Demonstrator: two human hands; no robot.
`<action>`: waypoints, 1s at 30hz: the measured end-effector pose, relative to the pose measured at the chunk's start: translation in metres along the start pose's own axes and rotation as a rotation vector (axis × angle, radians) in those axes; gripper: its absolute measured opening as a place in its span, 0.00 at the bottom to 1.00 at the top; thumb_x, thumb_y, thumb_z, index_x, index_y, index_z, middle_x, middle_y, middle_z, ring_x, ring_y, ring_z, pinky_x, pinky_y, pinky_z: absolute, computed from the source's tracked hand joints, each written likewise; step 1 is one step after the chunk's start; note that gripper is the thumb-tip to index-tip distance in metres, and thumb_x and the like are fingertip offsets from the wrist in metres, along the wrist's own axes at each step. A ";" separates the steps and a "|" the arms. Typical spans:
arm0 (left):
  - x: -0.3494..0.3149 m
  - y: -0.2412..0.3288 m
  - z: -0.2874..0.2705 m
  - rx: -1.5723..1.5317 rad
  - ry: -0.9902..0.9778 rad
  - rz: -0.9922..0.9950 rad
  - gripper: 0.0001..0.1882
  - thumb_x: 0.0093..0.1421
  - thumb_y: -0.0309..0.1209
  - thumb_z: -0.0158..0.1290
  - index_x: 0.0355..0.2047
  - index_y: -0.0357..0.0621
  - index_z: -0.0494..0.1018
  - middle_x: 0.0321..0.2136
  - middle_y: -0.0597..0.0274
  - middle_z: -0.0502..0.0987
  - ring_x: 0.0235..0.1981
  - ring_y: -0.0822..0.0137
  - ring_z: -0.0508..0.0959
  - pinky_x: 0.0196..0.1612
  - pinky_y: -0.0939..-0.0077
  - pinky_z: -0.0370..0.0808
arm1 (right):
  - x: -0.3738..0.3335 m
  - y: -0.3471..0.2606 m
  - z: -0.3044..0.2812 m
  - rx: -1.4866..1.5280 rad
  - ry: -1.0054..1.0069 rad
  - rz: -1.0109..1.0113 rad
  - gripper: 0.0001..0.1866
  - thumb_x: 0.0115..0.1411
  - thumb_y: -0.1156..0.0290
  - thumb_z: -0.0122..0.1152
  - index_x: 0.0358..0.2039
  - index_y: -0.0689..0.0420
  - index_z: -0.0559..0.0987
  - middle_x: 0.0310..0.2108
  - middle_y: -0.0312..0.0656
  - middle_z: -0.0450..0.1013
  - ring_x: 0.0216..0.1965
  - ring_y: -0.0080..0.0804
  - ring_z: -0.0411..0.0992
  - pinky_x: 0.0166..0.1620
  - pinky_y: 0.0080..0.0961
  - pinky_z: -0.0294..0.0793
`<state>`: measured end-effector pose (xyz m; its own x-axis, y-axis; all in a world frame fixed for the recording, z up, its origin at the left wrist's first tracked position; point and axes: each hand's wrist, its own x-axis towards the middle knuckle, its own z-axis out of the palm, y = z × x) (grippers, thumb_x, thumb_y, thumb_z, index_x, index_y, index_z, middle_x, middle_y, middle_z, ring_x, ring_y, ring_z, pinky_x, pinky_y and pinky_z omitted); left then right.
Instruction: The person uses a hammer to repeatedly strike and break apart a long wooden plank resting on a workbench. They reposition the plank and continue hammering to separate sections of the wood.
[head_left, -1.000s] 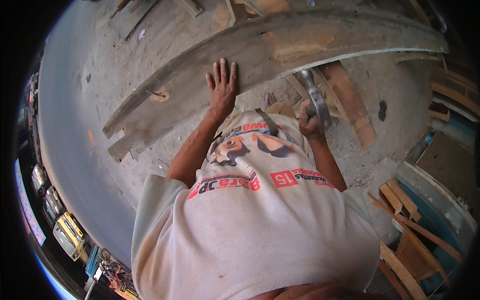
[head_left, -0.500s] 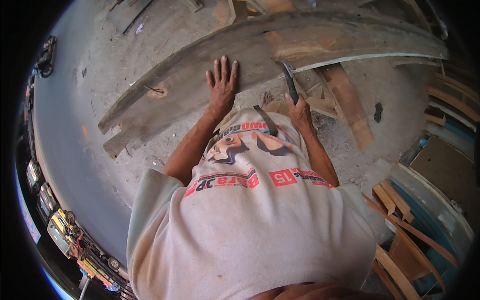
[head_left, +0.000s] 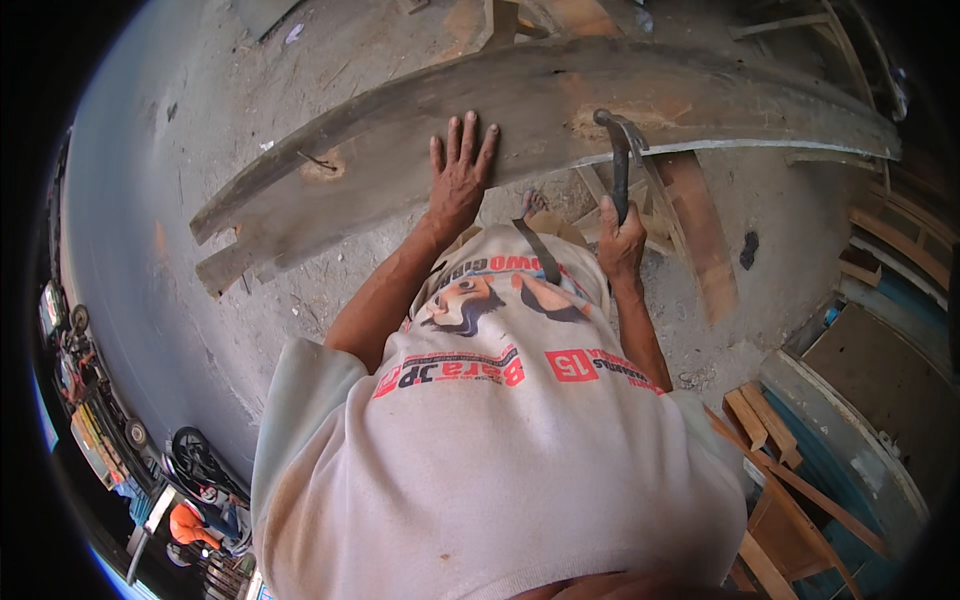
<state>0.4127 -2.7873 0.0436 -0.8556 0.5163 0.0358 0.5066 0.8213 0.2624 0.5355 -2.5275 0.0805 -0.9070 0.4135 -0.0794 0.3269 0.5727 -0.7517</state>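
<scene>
A long weathered wooden plank [head_left: 390, 145] lies across in front of me, with a notched left end and a pale right-hand near edge. My left hand [head_left: 462, 178] rests flat on its near side, fingers spread and pointing away. In my right hand [head_left: 622, 240] is a claw hammer [head_left: 620, 170], gripped by its dark handle. The hammer's head is over a rough, worn patch [head_left: 650, 115] of the plank; whether it touches the wood I cannot tell. A nail-like piece [head_left: 318, 160] sticks out of a lighter spot on the plank's left part.
Below the plank's right half, a reddish-brown board [head_left: 695, 230] slants across the dusty ground. Cut wood pieces [head_left: 765, 425] are piled at lower right beside a blue surface. On the left runs a grey road [head_left: 150, 300], with a motorcycle [head_left: 200, 465] and an orange-clad person [head_left: 190, 525] near it.
My right hand and the hammer have moved right along the plank, and the hammer now stands more upright. My left hand stays flat on the wood. The whole view has shifted slightly.
</scene>
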 end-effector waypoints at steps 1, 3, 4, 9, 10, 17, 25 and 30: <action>-0.015 0.007 0.001 -0.067 -0.004 0.000 0.47 0.56 0.16 0.49 0.75 0.50 0.48 0.76 0.43 0.41 0.76 0.38 0.43 0.72 0.33 0.41 | -0.022 0.001 -0.006 0.018 0.014 0.017 0.24 0.71 0.52 0.55 0.38 0.66 0.74 0.25 0.59 0.74 0.31 0.64 0.76 0.34 0.46 0.73; 0.004 -0.003 -0.003 -0.087 0.060 0.022 0.46 0.56 0.16 0.48 0.75 0.51 0.49 0.76 0.42 0.42 0.76 0.39 0.43 0.72 0.33 0.41 | -0.008 0.017 0.006 0.115 0.127 -0.111 0.24 0.71 0.52 0.54 0.39 0.67 0.75 0.26 0.58 0.75 0.32 0.59 0.77 0.35 0.44 0.73; 0.002 -0.001 0.001 -0.097 0.059 0.044 0.46 0.56 0.16 0.48 0.75 0.51 0.50 0.75 0.42 0.42 0.76 0.39 0.43 0.72 0.33 0.41 | -0.013 0.035 0.014 0.151 0.204 -0.187 0.24 0.71 0.53 0.54 0.41 0.67 0.75 0.26 0.57 0.75 0.31 0.54 0.77 0.36 0.42 0.73; -0.019 -0.010 -0.013 -0.246 -0.019 0.083 0.44 0.59 0.27 0.58 0.74 0.54 0.53 0.75 0.47 0.45 0.76 0.43 0.44 0.74 0.42 0.45 | -0.005 0.030 0.014 -0.147 -0.099 0.060 0.26 0.71 0.51 0.54 0.38 0.68 0.77 0.25 0.53 0.73 0.30 0.43 0.74 0.37 0.42 0.72; -0.019 -0.020 -0.022 -0.325 -0.016 0.117 0.44 0.59 0.29 0.60 0.74 0.54 0.54 0.75 0.48 0.46 0.76 0.44 0.44 0.74 0.44 0.46 | 0.002 0.023 0.017 -0.101 -0.083 0.025 0.26 0.71 0.51 0.55 0.37 0.68 0.78 0.25 0.52 0.73 0.29 0.42 0.73 0.37 0.42 0.72; -0.075 -0.082 -0.063 -0.377 0.707 -0.531 0.26 0.59 0.27 0.60 0.58 0.41 0.70 0.53 0.47 0.75 0.57 0.47 0.73 0.61 0.56 0.68 | 0.009 -0.049 0.024 0.170 -0.115 -0.183 0.25 0.68 0.52 0.59 0.30 0.67 0.77 0.20 0.51 0.69 0.24 0.40 0.69 0.31 0.41 0.69; -0.043 -0.183 -0.071 -0.654 0.752 -0.818 0.21 0.64 0.40 0.59 0.48 0.35 0.77 0.40 0.45 0.82 0.43 0.52 0.83 0.49 0.60 0.78 | 0.049 -0.116 0.068 -0.135 -0.366 -0.322 0.24 0.66 0.49 0.60 0.34 0.63 0.75 0.28 0.62 0.76 0.36 0.65 0.76 0.37 0.52 0.72; -0.043 -0.182 -0.074 -0.736 0.541 -0.869 0.18 0.65 0.44 0.56 0.38 0.40 0.81 0.34 0.45 0.83 0.39 0.46 0.83 0.46 0.55 0.77 | 0.026 -0.106 0.090 -0.241 -0.489 -0.290 0.25 0.67 0.50 0.59 0.36 0.65 0.76 0.32 0.65 0.76 0.38 0.69 0.75 0.40 0.53 0.72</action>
<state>0.3489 -2.9771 0.0654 -0.8982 -0.4333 -0.0739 -0.2738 0.4199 0.8653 0.4534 -2.6412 0.0989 -0.9660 -0.1224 -0.2280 0.0480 0.7810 -0.6227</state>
